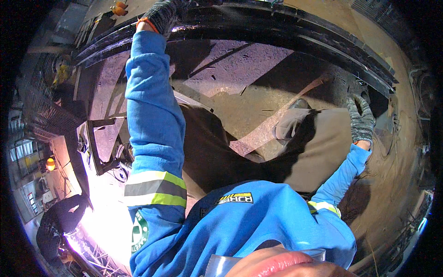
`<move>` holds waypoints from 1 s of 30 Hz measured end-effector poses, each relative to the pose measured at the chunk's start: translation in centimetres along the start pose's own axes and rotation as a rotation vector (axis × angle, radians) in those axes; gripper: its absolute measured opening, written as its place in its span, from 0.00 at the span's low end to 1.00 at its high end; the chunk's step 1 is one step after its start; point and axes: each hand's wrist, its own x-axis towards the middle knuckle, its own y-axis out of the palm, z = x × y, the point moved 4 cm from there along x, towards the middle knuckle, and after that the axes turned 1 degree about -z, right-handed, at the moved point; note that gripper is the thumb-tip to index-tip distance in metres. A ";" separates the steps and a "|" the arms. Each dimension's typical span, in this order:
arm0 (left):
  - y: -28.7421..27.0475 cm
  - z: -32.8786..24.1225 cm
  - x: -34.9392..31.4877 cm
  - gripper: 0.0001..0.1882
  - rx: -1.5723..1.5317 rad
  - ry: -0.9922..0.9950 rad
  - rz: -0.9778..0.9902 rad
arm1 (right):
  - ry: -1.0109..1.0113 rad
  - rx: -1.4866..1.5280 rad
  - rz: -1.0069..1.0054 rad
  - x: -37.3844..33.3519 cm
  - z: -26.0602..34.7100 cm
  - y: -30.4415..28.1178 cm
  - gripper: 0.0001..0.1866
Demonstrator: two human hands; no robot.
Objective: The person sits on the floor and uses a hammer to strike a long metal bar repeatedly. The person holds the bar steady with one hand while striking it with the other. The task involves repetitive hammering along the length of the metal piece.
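Note:
Long dark metal beams (286,34) run across the far side, bent by the lens. My left hand (162,17), in a grey knit glove with an orange cuff, reaches to the beams at the far left. Its fingers lie against the dark metal and blur into it, so their grip is hidden. At the right, my right hand (361,119), also in a grey knit glove, is held just short of the beams' right end. Its fingers are stretched out and apart; nothing shows between them. Contact between its fingertips and the dark metal there cannot be made out.
Small dark scraps lie on the floor (221,74) between my legs and the beams. An angular dark metal frame (101,145) stands to my left. Beyond it, a person in dark clothing (60,226) is beside a blinding white glare. Mesh panels (48,99) line the far left.

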 end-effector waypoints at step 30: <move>-1.1 3.4 -0.3 0.19 0.005 -0.130 -0.033 | 0.004 -0.069 0.034 0.1 0.1 -0.1 0.20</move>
